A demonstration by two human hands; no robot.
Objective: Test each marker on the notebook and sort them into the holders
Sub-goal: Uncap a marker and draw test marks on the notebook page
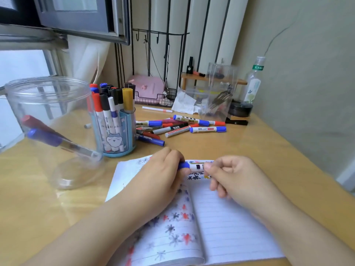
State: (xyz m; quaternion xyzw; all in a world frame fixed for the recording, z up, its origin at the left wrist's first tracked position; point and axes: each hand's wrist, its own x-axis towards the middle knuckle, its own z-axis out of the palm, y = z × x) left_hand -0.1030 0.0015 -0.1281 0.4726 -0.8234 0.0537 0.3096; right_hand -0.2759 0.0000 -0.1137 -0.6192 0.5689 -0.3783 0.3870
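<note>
While my left hand (169, 166) curls round the blue cap and my right hand (230, 173) pinches the barrel of the marker (197, 166) held level just above the notebook (221, 217), I judge a sharp tug could jerk the tip across my fingers or the desk (249, 146). Readable writing is scarce: "BOARD" on one marker in the loose pile (180, 125), and the blue holder's (117, 135) lettering is too blurred to trust.

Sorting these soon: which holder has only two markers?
The big clear jar on the left: one red and one blue marker lean inside. The blue cartoon holder beside it is packed.
</note>
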